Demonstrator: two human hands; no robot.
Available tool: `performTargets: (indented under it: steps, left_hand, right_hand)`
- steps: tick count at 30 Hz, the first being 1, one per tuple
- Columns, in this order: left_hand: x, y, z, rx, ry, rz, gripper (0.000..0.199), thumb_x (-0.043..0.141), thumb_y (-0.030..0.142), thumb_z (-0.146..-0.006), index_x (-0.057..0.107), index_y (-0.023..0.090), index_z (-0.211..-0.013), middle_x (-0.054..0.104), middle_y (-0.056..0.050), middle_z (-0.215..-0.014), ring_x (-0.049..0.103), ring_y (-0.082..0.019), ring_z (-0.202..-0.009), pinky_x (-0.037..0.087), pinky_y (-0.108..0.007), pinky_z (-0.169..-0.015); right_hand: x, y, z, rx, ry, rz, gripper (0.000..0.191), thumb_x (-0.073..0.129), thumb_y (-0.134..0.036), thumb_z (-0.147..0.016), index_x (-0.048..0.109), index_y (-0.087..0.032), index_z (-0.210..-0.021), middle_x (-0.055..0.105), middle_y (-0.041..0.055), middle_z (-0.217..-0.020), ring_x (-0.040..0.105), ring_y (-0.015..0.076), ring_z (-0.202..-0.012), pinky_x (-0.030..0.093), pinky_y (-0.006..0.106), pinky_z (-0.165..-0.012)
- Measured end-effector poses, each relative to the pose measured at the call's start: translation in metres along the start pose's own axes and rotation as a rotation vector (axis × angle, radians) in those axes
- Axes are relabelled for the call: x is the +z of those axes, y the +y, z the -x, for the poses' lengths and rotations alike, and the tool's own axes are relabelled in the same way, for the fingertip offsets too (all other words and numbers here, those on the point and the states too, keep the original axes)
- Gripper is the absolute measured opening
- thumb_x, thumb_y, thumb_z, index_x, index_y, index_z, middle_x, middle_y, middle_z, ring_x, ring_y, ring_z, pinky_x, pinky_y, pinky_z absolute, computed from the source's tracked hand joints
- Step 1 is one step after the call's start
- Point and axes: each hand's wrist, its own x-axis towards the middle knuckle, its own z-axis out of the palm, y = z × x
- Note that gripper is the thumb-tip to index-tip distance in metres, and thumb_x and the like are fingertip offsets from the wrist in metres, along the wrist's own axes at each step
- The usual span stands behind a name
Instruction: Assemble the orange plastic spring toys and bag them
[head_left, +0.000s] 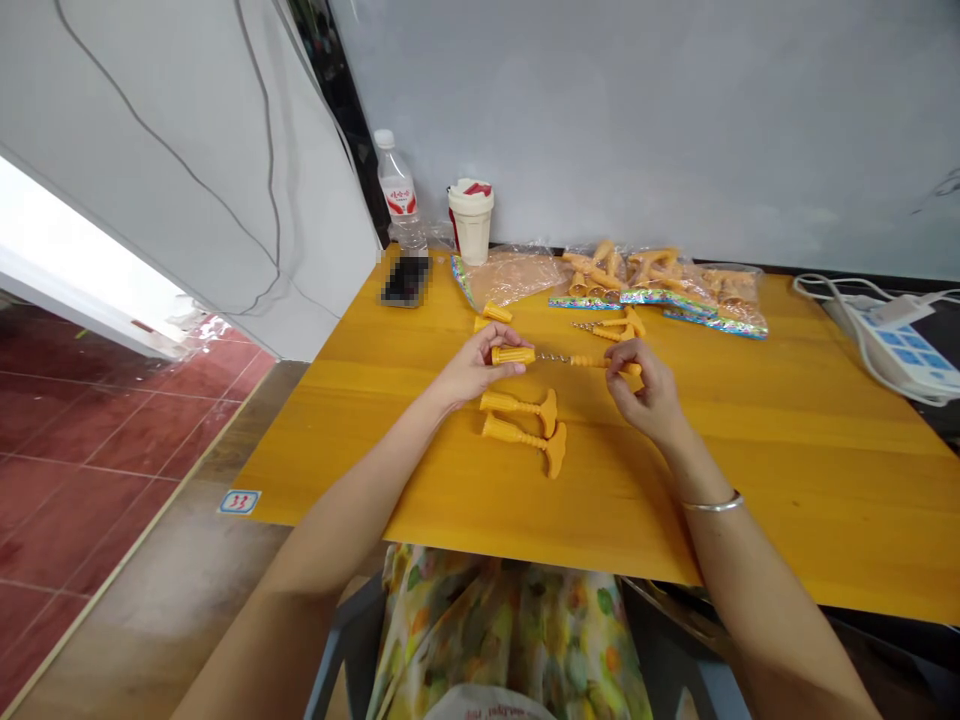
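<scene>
Centrally, above a yellow wood-grain tabletop: one slender orange assembly in a two-handed hold, lifted clear of the surface. Left hand: nearly closed, fingers wrapped over a ribbed orange sleeve. Right hand: partly closed, in a pinch of thumb and fingertips on a slim beaded orange rod, with the exact contact partly hidden behind the fingers. Between the two: a short twisted metal shank, exposed and roughly in line with sleeve and rod. Probable reason for the hold at both ends: control of alignment along one axis, with the shank free of the fingers and in plain view.

Just below the hands: two T-shaped orange pieces, flat on the table, side by side and nearly parallel, crossbars to the right, probably set apart from loose stock yet within easy reach. Farther out, toward the wall: a loose orange sleeve, small wire-shanked rods and clear plastic bags with foil-trimmed edges, containing more orange parts, likely grouped as a supply at arm's length.

Back left corner, away from the hands: a water bottle, a white lidded cup and a pixelated phone. Far right: a white power strip with cable. On the right wrist: a metal bangle.
</scene>
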Motion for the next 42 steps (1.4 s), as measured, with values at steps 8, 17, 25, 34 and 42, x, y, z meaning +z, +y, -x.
performTargets:
  steps: [8,17,25,34,42]
  left_hand:
    - [0.01,0.007,0.005,0.003,-0.173,-0.13,0.044,0.082,0.039,-0.074,0.059,0.017,-0.105,0.067,-0.009,-0.112,0.061,-0.02,-0.107,0.047,-0.032,-0.093]
    - [0.015,0.005,0.01,0.171,-0.21,-0.577,0.029,0.068,0.035,-0.087,0.07,0.019,-0.11,0.072,-0.007,-0.107,0.066,-0.023,-0.098,0.047,-0.033,-0.092]
    - [0.009,0.003,0.012,0.298,-0.143,-0.723,0.029,0.068,0.041,-0.088,0.074,0.022,-0.109,0.074,-0.007,-0.101,0.069,-0.021,-0.09,0.05,-0.031,-0.089]
    - [0.005,-0.005,0.009,0.273,-0.083,-0.658,0.028,0.069,0.037,-0.085,0.075,0.019,-0.106,0.076,-0.006,-0.104,0.07,-0.021,-0.094,0.051,-0.031,-0.091]
    - [0.001,-0.01,0.007,0.337,-0.102,-0.779,0.033,0.064,0.044,-0.09,0.072,0.026,-0.116,0.074,-0.007,-0.109,0.069,-0.021,-0.096,0.049,-0.031,-0.09]
  right_hand:
    - [0.014,-0.011,0.0,0.003,-0.095,-0.077,0.007,0.05,-0.021,-0.091,0.047,-0.025,-0.086,0.056,0.0033,-0.084,0.057,0.0191,-0.081,0.048,0.036,-0.072]
    - [0.034,-0.037,0.001,0.66,-0.144,-0.637,0.025,0.056,-0.048,-0.091,0.042,-0.028,-0.092,0.054,-0.0057,-0.066,0.049,0.0127,-0.052,0.043,0.028,-0.053]
    - [0.027,-0.039,-0.001,0.894,-0.314,-0.86,0.061,0.035,-0.068,-0.095,0.036,-0.024,-0.137,0.065,-0.0012,-0.067,0.058,0.0172,-0.048,0.055,0.038,-0.061]
    - [0.022,-0.026,0.003,0.383,-0.207,0.07,0.056,0.041,-0.069,-0.092,0.069,-0.021,-0.083,0.058,0.0047,-0.065,0.057,0.0186,-0.062,0.046,0.032,-0.063]
    - [0.028,-0.021,0.005,0.65,-0.174,-0.231,0.057,0.029,-0.064,-0.098,0.061,-0.022,-0.076,0.049,-0.0012,-0.053,0.043,0.0134,-0.047,0.036,0.028,-0.048]
